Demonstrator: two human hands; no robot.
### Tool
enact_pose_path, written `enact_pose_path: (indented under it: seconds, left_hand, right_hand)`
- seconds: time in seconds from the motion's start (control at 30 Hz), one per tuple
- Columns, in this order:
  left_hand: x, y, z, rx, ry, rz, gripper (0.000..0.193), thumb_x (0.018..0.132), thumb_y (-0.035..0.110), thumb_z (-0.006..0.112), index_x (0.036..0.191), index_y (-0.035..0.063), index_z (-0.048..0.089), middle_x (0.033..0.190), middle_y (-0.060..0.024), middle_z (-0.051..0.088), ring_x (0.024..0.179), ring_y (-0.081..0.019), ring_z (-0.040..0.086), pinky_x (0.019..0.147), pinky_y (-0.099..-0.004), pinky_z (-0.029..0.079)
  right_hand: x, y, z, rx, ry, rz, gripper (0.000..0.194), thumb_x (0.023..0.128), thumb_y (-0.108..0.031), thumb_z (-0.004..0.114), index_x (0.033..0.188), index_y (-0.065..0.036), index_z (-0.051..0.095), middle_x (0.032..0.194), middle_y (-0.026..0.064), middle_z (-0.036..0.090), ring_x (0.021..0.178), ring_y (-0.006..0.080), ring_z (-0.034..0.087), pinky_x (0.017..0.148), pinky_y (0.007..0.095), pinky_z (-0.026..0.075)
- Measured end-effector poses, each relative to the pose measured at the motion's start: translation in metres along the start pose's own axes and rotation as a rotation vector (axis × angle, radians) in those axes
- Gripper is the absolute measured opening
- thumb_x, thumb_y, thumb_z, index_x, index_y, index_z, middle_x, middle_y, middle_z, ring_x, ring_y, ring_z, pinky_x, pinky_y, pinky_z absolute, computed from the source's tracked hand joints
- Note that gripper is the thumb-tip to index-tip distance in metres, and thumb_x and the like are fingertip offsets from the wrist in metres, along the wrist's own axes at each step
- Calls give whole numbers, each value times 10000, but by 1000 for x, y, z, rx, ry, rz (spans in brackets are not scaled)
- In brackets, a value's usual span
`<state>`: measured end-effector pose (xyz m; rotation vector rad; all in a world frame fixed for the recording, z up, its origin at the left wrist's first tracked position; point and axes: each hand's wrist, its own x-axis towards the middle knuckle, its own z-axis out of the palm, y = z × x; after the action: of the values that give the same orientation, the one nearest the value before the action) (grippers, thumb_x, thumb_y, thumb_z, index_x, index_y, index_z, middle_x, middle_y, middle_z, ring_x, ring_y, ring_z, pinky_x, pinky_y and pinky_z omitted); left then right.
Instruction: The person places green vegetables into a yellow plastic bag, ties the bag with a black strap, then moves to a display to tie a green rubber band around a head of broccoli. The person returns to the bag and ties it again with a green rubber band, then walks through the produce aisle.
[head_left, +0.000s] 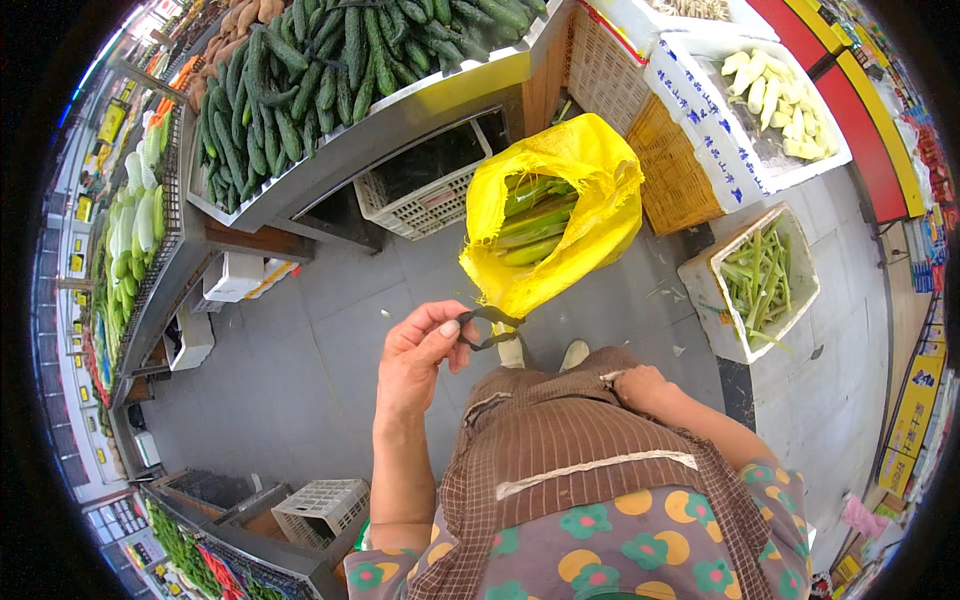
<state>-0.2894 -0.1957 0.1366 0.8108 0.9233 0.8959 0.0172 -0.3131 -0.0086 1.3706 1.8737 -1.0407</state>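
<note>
My left hand (431, 341) is raised before my body, its thumb and fingers pinching a dark cloth loop (491, 328). My right hand (637, 386) rests at the pocket of my brown striped apron (585, 442); its fingers are hidden there, so I cannot tell whether they hold anything. In front of my feet stands a yellow woven sack (600, 172) with its mouth spread wide. Long green stalks or leafy stems (534, 225) lie inside it.
A stand heaped with cucumbers (300, 82) runs ahead, with a plastic crate (427, 202) under it. At the right are a foam box of green stalks (761, 277), a foam box of pale peppers (769, 97) and a wicker basket (667, 165). Another crate (322, 510) stands behind left.
</note>
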Motion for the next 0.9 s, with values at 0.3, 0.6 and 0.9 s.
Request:
enact_pose_path:
  seconds: [0.3,0.6,0.9]
  left_hand:
    - [-4,-5,24,-172,-63,-178,157,925,117,541,1052,26,565,862,-109,676,574,-122,589,499,-227,456]
    - [-8,-17,57,224,-54,-122,173,955,174,537,1043,28,566,791,-14,640,625,-77,585,537,-199,428]
    - [-8,-32,64,402,-49,-14,159,952,150,546,1039,17,561,801,-8,625,622,-56,577,518,-175,403]
  right_hand:
    - [-29,-18,-41,179,395,-234,181,872,-129,495,965,-4,586,882,233,644,803,392,645,687,475,517]
    - [-78,-99,-156,679,1075,-521,209,832,-151,634,1000,-38,582,853,141,629,768,303,641,640,375,508]
    - [-74,-92,-142,762,1018,-454,159,819,-115,616,944,-24,581,825,130,631,726,261,649,639,346,503]
